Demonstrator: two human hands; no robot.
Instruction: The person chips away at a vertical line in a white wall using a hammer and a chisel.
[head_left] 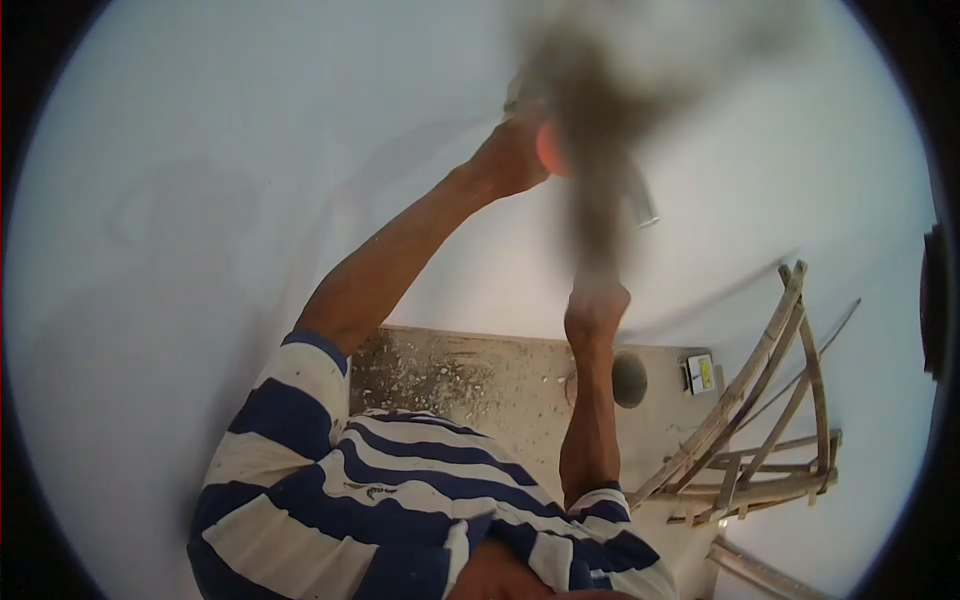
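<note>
A dark blurred smear, close to the lens, covers the upper middle of the head view. My left hand [515, 155] is raised against the pale wall [250, 130] and looks closed, its fingers partly behind the smear. At its edge shows a round orange-red piece [550, 148], too blurred to name. Lower and to the right is my right hand [598, 303], its wrist and thumb side visible. The smear hides the fingers of that hand. A thin grey strip with a straight end [645, 198] sticks out right of the smear; which hand it belongs to cannot be told.
Far below lies a floor [520, 400] strewn with pale debris on its left part. Beside my right forearm are a dark round object [629, 379] and a small box with a yellow label [700, 374]. A rough wooden pole frame [740, 410] leans at the right.
</note>
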